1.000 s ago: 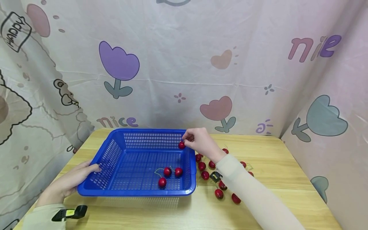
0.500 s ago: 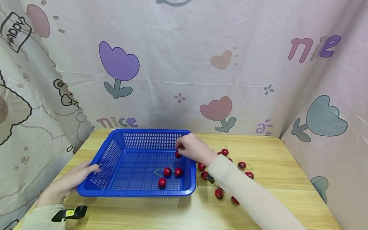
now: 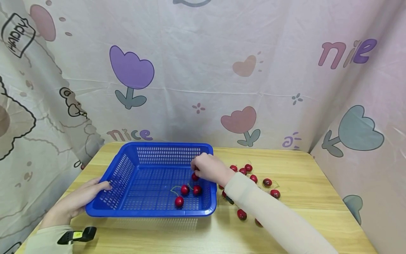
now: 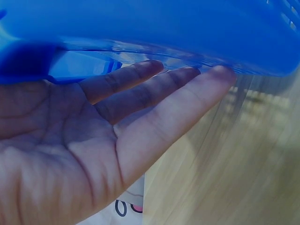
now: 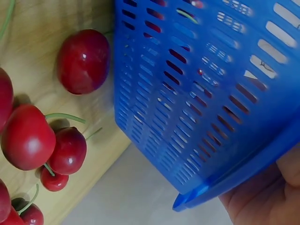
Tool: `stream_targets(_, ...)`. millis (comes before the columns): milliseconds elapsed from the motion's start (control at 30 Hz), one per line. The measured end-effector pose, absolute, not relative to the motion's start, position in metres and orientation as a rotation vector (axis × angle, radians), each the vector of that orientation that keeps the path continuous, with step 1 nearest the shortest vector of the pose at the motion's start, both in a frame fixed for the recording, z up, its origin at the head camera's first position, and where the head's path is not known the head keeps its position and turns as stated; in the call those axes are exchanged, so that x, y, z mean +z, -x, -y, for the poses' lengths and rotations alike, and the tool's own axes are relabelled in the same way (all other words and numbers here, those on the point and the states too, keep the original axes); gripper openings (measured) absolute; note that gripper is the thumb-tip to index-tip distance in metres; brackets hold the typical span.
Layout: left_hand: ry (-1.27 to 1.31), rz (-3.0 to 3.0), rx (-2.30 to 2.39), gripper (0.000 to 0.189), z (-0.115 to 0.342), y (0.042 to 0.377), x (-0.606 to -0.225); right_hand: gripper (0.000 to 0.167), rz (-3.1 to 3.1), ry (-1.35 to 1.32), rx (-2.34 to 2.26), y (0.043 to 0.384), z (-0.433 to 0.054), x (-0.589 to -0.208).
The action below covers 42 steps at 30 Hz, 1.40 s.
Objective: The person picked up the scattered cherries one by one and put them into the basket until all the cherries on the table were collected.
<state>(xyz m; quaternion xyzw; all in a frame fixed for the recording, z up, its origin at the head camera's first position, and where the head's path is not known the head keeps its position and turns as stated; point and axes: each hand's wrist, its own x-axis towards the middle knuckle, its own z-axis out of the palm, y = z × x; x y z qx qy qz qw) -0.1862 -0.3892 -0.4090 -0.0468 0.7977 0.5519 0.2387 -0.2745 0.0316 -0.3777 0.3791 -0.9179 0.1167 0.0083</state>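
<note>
A blue perforated plastic basket (image 3: 149,213) sits on the left of the wooden table. My left hand (image 3: 76,199) grips its left side, thumb over the rim; in the left wrist view the fingers (image 4: 154,117) extend under the basket's underside. Reaching over the right wall, my right hand (image 3: 209,169) pinches a red cherry (image 3: 195,176) low inside the basket. Just nearer than it lie three cherries, among them a stemmed cherry (image 3: 179,201). The right wrist view has the basket wall (image 5: 164,93) between camera and fingertips, so the held cherry is mostly hidden there.
Several loose cherries lie on the table right of the basket, such as a dark cherry (image 3: 267,182) and a cherry (image 3: 242,214) near the front. My right forearm crosses over some of them. A patterned curtain (image 3: 190,70) hangs behind and at both sides.
My right hand has come down and slightly left into the basket with the cherry, from the back right corner toward the other cherries. The left hand and basket stay put.
</note>
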Motion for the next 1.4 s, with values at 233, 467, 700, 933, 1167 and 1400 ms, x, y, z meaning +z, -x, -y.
stream_targets(233,0.128,-2.189,1.507,0.076,0.39,0.186,-0.41,0.011,2.863,-1.211,0.325,0.272,-0.032,-0.378)
stream_targets(467,0.138,-2.198,1.5,0.076,0.389,0.187,-0.409,0.015,2.809,-1.229,0.446,0.275,-0.044,-0.371)
stream_targets(700,0.137,-2.184,1.514,0.075,0.389,0.187,-0.409,0.018,2.766,-1.14,0.602,0.282,-0.067,-0.358)
stream_targets(933,0.142,-2.189,1.51,0.075,0.388,0.187,-0.409,0.016,2.737,-1.065,0.652,0.29,-0.092,-0.353)
stream_targets(1167,0.136,-2.185,1.511,0.075,0.389,0.187,-0.408,0.015,2.759,-0.95,0.65,0.299,-0.119,-0.353)
stream_targets(1400,0.129,-2.181,1.514,0.075,0.388,0.186,-0.407,0.013,2.818,-0.809,0.686,0.312,-0.153,-0.358)
